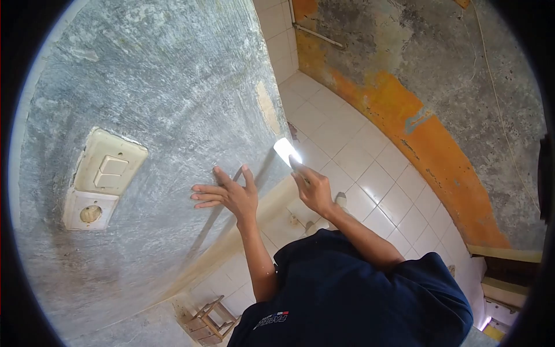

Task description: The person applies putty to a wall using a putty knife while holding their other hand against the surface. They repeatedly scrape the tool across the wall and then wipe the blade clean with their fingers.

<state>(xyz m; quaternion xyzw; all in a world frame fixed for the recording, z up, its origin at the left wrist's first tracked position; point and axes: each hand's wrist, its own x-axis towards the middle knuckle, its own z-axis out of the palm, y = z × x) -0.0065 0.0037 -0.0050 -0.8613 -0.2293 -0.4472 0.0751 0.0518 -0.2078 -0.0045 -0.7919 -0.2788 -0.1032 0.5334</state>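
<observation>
My left hand point(234, 194) is spread against the grey-blue wall point(173, 104), its fingers apart and nothing held in it. To its right, my right hand point(313, 188) grips a flat, bright scraper-like tool point(285, 150) that shines with reflected light. The tool's wide end lies at the wall's edge, just below a bare beige patch point(267, 107) in the surface. Whether its end touches the wall is hard to tell.
A double light switch point(111, 165) and a round socket point(91, 214) sit on the wall at left. A small wooden stool point(214, 321) stands low on the tiled floor point(373, 176). An orange and grey wall point(439, 150) curves along the right.
</observation>
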